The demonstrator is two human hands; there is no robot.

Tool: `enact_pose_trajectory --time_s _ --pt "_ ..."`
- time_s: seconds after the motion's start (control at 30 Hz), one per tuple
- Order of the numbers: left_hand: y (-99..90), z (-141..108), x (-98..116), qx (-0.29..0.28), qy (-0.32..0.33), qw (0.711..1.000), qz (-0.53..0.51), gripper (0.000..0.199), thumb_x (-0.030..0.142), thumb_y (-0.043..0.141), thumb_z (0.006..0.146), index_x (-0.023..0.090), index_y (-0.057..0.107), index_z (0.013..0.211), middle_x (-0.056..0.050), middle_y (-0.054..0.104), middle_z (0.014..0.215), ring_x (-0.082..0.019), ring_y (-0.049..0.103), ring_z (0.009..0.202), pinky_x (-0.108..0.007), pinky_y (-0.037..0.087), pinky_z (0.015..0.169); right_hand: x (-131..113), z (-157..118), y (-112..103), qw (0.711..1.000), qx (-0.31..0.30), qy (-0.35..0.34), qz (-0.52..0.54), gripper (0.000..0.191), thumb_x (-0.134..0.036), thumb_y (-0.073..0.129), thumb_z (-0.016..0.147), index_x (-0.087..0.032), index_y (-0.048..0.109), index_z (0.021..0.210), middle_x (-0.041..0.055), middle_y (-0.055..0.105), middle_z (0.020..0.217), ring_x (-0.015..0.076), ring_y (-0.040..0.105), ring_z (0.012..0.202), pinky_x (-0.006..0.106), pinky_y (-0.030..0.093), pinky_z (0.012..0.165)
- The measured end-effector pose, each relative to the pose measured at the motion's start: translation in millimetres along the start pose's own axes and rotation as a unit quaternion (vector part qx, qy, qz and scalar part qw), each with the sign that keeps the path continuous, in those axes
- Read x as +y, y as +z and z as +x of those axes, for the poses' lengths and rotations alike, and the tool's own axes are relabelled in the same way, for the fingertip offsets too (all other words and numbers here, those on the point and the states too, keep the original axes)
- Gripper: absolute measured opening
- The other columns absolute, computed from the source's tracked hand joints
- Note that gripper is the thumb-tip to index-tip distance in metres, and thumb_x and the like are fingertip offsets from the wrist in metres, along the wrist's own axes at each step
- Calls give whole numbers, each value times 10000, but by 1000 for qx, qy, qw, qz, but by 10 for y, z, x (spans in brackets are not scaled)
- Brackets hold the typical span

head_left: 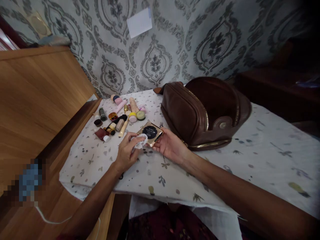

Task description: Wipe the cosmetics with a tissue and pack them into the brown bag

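Observation:
A square gold compact (150, 133) with a dark round label is tilted toward me above the patterned white cloth. My right hand (172, 146) grips it by its right and lower edge, palm turned up. In my left hand (127, 152) a crumpled white wipe (140, 141) is pinched between fingers and thumb, touching the compact's left corner. Behind and to the left, several cosmetics lie loosely together, among them a green-lidded jar (140, 115), a yellow-ringed jar (132, 117), a peach tube (133, 104) and a dark red bottle (101, 134).
A large brown leather bag (200, 113) with gold zips stands on the cloth-covered table (160, 176), just right of my hands. A wooden panel (45, 86) rises at the left. Patterned wallpaper is behind, and a white cable (53, 222) hangs at the lower left.

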State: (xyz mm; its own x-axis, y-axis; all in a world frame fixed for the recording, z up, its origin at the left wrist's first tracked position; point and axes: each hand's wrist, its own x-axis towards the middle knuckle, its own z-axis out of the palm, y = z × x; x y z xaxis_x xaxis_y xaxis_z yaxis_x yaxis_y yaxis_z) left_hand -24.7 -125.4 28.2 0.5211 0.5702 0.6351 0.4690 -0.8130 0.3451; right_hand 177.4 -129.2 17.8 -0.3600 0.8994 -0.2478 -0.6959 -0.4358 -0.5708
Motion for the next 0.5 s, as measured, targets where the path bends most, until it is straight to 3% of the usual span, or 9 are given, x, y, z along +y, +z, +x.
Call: enact_pose_trajectory --time_s 0.3,0.5 --pt "35 16 -12 58 -79 995 9 289 197 479 930 175 619 1182 -84 568 1023 -198 576 955 -333 495 849 -4 -1 -7 1000 -16 -3 -23 354 -379 327 1002 -172 615 1008 77 736 810 180 694 658 265 507 584" --pt "49 20 0 61 -104 993 7 270 222 477 954 178 611 1184 -84 583 1031 -198 586 951 -343 495 852 -3 -18 34 1000 -12 -2 -21 359 -366 334 1001 -166 631 1008 69 722 801 179 685 699 271 517 623"
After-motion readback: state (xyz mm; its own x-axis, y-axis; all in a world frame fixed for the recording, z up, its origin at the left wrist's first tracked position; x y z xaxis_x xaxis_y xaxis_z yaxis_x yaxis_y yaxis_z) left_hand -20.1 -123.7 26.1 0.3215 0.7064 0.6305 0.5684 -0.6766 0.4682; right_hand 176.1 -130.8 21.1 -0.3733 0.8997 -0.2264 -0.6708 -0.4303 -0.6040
